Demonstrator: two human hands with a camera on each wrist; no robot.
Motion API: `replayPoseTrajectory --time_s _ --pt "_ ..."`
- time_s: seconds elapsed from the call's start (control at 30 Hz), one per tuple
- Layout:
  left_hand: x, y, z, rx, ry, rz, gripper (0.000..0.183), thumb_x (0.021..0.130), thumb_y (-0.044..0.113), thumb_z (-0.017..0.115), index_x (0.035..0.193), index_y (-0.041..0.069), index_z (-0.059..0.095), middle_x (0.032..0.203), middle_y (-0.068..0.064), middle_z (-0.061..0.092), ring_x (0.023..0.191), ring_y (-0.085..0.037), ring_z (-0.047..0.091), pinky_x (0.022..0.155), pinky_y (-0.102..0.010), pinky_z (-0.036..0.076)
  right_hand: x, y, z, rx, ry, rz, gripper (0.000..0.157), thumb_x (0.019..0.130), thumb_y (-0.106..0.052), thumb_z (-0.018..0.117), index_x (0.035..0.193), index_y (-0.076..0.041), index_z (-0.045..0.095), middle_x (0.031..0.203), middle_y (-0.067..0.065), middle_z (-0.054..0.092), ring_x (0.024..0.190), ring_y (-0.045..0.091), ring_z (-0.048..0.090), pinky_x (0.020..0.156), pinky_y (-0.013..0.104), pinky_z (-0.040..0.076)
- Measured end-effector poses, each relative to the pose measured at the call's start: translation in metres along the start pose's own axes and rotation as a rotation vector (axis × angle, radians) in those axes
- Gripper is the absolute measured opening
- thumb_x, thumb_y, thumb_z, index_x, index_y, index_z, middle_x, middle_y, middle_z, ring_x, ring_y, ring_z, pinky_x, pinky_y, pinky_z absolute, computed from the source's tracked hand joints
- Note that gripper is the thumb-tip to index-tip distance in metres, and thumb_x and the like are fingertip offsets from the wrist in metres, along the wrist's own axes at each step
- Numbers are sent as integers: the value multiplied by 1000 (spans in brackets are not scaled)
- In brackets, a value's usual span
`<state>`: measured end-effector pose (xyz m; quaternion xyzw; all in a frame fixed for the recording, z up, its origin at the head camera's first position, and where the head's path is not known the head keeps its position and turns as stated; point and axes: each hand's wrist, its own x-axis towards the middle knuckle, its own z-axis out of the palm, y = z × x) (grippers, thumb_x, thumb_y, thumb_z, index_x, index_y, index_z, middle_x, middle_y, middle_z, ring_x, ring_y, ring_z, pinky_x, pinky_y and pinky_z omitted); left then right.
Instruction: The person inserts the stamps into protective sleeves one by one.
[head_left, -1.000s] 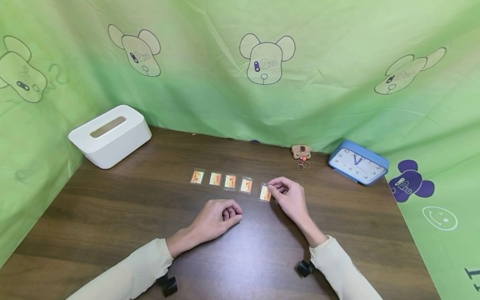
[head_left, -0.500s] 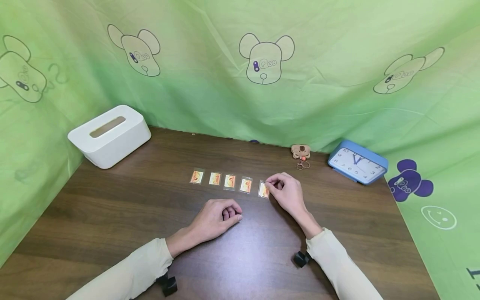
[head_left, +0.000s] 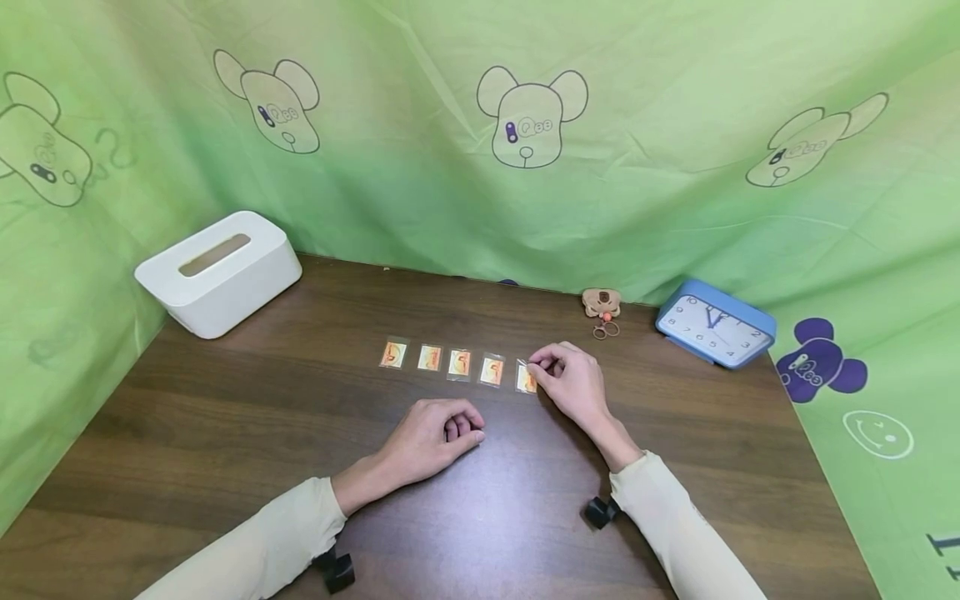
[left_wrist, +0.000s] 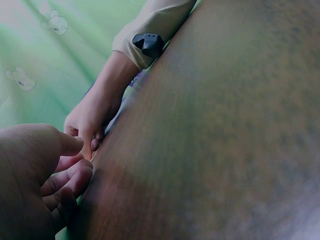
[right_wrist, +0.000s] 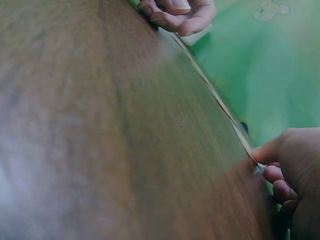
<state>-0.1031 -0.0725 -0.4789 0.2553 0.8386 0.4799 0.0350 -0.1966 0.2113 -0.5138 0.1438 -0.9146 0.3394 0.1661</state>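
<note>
Several small orange-and-yellow cards in clear plastic sleeves lie in a row across the brown table, from the leftmost card [head_left: 393,354] to the rightmost card [head_left: 524,378]. My right hand [head_left: 573,383] pinches that rightmost card by its right side, thumb and index finger at the sleeve's edge. Part of the card is hidden under the fingertips. On the table in front of the row rests my left hand [head_left: 431,437], fingers loosely curled and holding nothing. The left wrist view shows both hands, the right hand [left_wrist: 92,117] beyond the left; the cards are hard to make out there.
A white tissue box [head_left: 225,275] stands at the back left. At the back right are a brown bear-faced charm [head_left: 602,303] with rings and a blue clock [head_left: 716,325]. A green printed cloth [head_left: 420,192] hangs behind the table [head_left: 225,433].
My right hand has shifted slightly away from me and to the left, and the rightmost card has slid with it, closer in line with the others. The left hand stays still.
</note>
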Motion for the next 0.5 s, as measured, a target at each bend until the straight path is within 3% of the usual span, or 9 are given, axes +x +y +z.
replayPoseTrajectory --time_s 0.33,0.5 --pt "0 0 1 -8 -5 -5 6 99 10 84 99 13 79 81 11 67 69 2 58 66 -22 55 -2 5 2 -14 9 -10 12 89 -21 91 95 -25 83 83 -15 65 64 3 55 60 27 43" --pt "0 1 0 -23 -2 -6 6 99 9 83 99 12 78 81 10 67 70 2 59 67 -22 55 -4 -7 -7 65 -15 -6 7 93 -17 86 99 -19 83 84 -9 68 65 5 56 63 24 42"
